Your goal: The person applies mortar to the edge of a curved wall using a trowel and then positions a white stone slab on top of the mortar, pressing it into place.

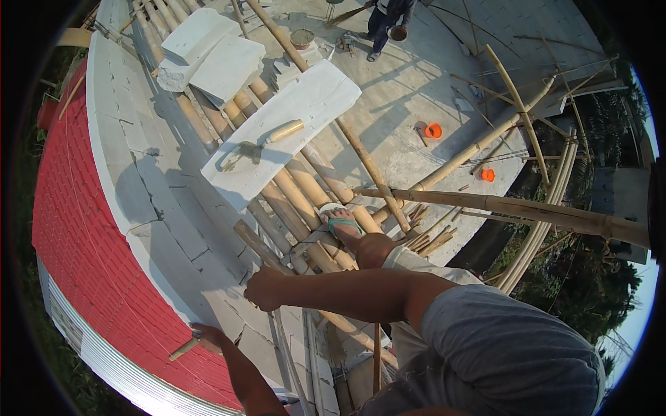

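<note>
High on a bamboo scaffold, my left hand (209, 336) is closed on a short pale wooden piece (181, 349) at the top edge of the block wall (179, 236), beside the red tiled roof. My right hand (265, 288) is closed above the wall beside a long timber strip (250, 242); what it grips is hidden. My sandalled foot (343, 223) stands on bamboo poles (294, 193). Ahead lies a white block (312, 93) with a trowel (238, 154) and a short pale cylindrical piece (284, 131) on it.
More white blocks (223, 68) sit at upper left. Bamboo crosspieces (505, 201) span the right. Below, a person (383, 26) holding a broom and container stands on concrete near orange buckets (433, 131). The red roof (79, 195) drops away at left.
</note>
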`<state>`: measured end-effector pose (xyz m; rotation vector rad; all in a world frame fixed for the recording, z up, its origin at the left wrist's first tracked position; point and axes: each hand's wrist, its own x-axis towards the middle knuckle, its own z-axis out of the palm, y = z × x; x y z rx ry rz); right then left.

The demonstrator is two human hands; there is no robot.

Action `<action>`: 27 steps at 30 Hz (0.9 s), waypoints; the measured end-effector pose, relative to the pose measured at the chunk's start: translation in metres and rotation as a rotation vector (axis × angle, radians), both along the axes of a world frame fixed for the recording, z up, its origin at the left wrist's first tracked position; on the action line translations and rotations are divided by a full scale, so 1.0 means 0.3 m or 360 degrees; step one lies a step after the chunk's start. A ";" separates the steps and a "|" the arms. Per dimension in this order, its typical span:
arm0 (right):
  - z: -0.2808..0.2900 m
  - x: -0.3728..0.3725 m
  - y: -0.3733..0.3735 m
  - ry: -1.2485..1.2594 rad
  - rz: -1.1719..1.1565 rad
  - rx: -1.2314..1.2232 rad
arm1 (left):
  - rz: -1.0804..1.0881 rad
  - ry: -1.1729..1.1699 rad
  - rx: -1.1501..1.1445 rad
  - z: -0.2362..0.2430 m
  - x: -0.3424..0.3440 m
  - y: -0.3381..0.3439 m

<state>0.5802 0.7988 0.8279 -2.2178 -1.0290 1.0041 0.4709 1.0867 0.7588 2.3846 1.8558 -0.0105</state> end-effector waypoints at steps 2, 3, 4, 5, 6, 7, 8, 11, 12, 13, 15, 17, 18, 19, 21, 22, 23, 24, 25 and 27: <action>-0.016 0.006 -0.010 0.0008 0.0005 -0.0041 | -0.0076 0.0030 -0.0021 -0.003 0.023 -0.049; -0.026 0.009 -0.016 0.0014 0.0053 -0.0064 | -0.0039 -0.0002 -0.0011 -0.001 0.024 -0.069; -0.013 0.002 -0.004 0.0050 -0.0023 -0.0078 | -0.0010 -0.0022 0.0005 0.008 0.013 -0.052; 0.011 0.009 0.013 0.0035 0.0080 -0.0113 | -0.0066 -0.0003 -0.0003 0.003 -0.009 -0.015; 0.032 0.017 0.023 0.0022 0.0185 -0.0149 | -0.0044 0.0011 0.0011 -0.004 -0.033 0.020; 0.024 0.023 0.015 0.0031 0.0152 -0.0158 | -0.0001 0.0013 0.0024 -0.006 -0.023 -0.001; 0.022 0.020 0.014 0.0014 0.0148 -0.0157 | -0.0030 0.0018 0.0013 -0.011 -0.009 -0.022; 0.010 0.011 0.013 -0.0012 0.0125 -0.0149 | -0.0005 0.0021 0.0055 -0.005 0.011 -0.050; 0.004 0.010 0.010 -0.0025 0.0122 -0.0143 | -0.0012 0.0025 0.0032 -0.015 0.007 -0.039; 0.010 0.006 0.016 -0.0019 0.0120 -0.0135 | -0.0012 0.0034 0.0020 -0.012 -0.003 -0.022; 0.018 0.004 0.019 -0.0020 0.0137 -0.0121 | -0.0010 0.0037 0.0081 -0.023 -0.012 -0.001; 0.007 0.003 0.007 -0.0020 0.0097 -0.0118 | -0.0015 0.0038 0.0121 -0.026 -0.006 -0.016; 0.003 0.001 0.003 -0.0025 0.0060 -0.0112 | -0.0002 0.0037 0.0095 -0.024 -0.005 -0.022; 0.008 0.002 0.008 -0.0028 0.0069 -0.0106 | 0.0021 0.0029 0.0079 -0.015 -0.006 -0.020; 0.019 0.003 0.018 -0.0014 0.0094 -0.0116 | 0.0023 0.0054 0.0114 -0.030 -0.023 0.026; 0.011 0.003 0.016 -0.0020 0.0098 -0.0125 | 0.0009 0.0077 0.0130 -0.035 -0.015 0.016; 0.005 0.000 0.016 -0.0022 0.0098 -0.0117 | 0.0014 0.0071 0.0121 -0.035 -0.013 0.006; 0.000 -0.003 0.018 -0.0024 0.0098 -0.0110 | 0.0014 0.0076 0.0130 -0.029 -0.014 0.001; -0.003 -0.002 0.016 -0.0034 0.0104 -0.0128 | 0.0013 0.0079 0.0131 -0.020 -0.004 -0.018; -0.010 0.001 0.004 -0.0023 0.0102 -0.0123 | 0.0010 0.0084 0.0052 -0.011 0.014 -0.050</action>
